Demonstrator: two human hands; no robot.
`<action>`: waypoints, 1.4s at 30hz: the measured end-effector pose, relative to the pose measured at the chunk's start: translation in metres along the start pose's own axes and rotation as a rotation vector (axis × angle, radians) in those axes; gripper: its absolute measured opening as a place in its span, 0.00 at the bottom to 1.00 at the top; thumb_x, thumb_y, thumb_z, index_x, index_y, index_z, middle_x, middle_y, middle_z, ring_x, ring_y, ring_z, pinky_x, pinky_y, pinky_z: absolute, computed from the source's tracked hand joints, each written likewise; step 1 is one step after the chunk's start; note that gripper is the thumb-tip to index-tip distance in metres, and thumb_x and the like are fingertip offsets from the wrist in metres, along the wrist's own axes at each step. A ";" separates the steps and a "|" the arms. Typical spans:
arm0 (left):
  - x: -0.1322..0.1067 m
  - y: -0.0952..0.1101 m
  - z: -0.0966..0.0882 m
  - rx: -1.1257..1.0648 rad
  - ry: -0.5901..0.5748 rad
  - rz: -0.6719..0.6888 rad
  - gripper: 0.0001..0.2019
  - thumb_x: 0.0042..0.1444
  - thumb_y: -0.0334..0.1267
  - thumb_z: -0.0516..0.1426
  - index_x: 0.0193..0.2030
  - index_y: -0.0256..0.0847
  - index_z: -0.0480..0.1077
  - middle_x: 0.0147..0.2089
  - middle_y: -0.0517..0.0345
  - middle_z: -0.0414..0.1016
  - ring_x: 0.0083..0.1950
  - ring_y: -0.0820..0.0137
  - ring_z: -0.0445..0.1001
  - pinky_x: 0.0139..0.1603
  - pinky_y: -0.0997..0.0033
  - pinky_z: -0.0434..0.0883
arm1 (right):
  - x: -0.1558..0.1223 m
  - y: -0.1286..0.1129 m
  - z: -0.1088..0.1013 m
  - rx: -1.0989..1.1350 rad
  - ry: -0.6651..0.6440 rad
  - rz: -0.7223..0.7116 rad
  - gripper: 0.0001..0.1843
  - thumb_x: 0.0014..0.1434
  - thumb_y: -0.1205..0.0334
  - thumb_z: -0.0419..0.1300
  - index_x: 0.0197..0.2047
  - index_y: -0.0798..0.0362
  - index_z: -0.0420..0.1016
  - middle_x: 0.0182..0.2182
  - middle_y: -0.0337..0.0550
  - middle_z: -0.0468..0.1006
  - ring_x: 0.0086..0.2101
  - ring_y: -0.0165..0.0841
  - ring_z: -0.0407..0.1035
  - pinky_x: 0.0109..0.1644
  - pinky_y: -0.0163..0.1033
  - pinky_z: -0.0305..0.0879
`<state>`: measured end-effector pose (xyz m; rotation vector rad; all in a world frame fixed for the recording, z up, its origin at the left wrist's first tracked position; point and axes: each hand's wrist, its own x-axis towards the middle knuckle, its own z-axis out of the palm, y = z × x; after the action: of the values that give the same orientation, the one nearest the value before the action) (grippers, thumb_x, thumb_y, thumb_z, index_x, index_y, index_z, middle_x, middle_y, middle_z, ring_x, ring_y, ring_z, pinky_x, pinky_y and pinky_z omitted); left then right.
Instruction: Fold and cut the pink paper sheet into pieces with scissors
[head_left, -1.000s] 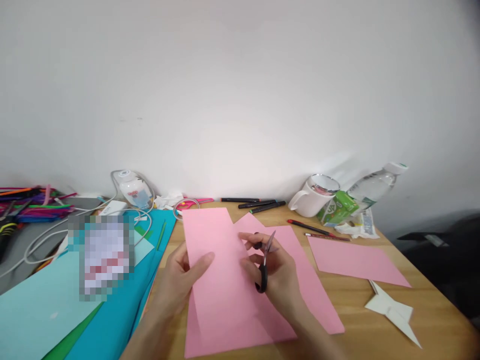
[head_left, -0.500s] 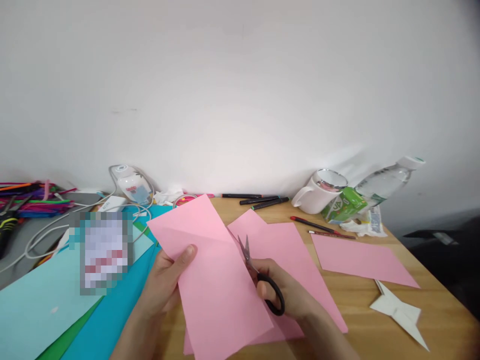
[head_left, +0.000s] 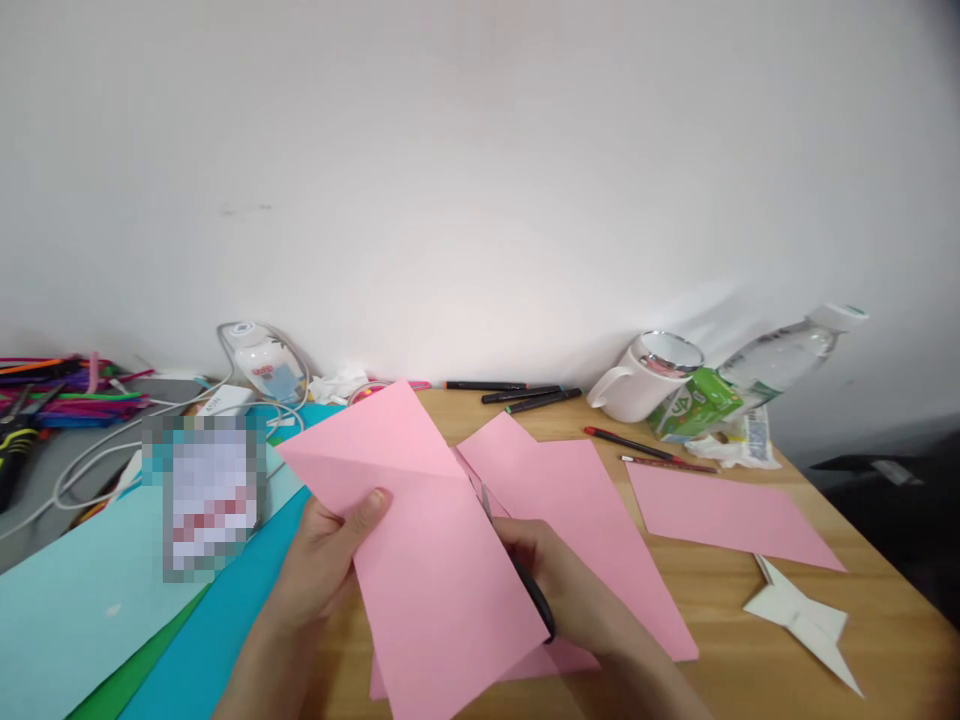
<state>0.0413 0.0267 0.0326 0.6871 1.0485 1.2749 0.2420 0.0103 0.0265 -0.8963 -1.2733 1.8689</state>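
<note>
My left hand (head_left: 330, 560) grips the left edge of a pink paper sheet (head_left: 420, 540), thumb on top, holding it tilted above the wooden desk (head_left: 750, 640). My right hand (head_left: 577, 600) is closed on black-handled scissors (head_left: 525, 580). Their blades sit at the sheet's right edge, near a crease line, and are partly hidden behind the paper. A second pink sheet (head_left: 585, 520) lies flat beneath both.
A third pink sheet (head_left: 727, 515) and a white folded paper star (head_left: 802, 620) lie at right. Mug (head_left: 645, 375), green carton (head_left: 694, 400), water bottle (head_left: 787, 355), pens (head_left: 525, 395) and pencils stand along the wall. Blue and green sheets (head_left: 90, 600), cables and craft sticks fill the left.
The held sheet was lifted and turned counter-clockwise. My right hand brought the scissors from above the sheet down to its right edge, where the blades now slip behind the paper.
</note>
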 end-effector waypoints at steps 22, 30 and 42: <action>0.000 -0.001 0.004 0.063 -0.045 -0.054 0.11 0.40 0.37 0.67 0.33 0.38 0.77 0.30 0.55 0.80 0.26 0.67 0.76 0.25 0.74 0.73 | -0.002 0.000 0.007 -0.037 0.105 0.022 0.12 0.43 0.75 0.52 0.29 0.57 0.74 0.26 0.37 0.75 0.31 0.32 0.65 0.32 0.34 0.59; -0.004 0.001 0.014 0.022 0.026 -0.007 0.10 0.40 0.37 0.67 0.31 0.37 0.76 0.28 0.56 0.79 0.25 0.70 0.74 0.23 0.77 0.71 | -0.002 0.001 0.009 0.012 0.108 0.036 0.06 0.42 0.71 0.52 0.24 0.57 0.70 0.23 0.36 0.70 0.27 0.29 0.61 0.29 0.33 0.54; -0.002 0.000 0.011 0.026 0.001 -0.012 0.11 0.40 0.36 0.66 0.33 0.37 0.75 0.30 0.53 0.80 0.25 0.68 0.75 0.24 0.74 0.72 | 0.000 0.002 0.010 -0.020 0.102 0.060 0.03 0.45 0.68 0.53 0.24 0.58 0.68 0.22 0.35 0.60 0.23 0.24 0.52 0.26 0.32 0.46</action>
<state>0.0513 0.0263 0.0373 0.6988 1.0703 1.2533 0.2337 0.0047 0.0271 -1.0380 -1.2172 1.8344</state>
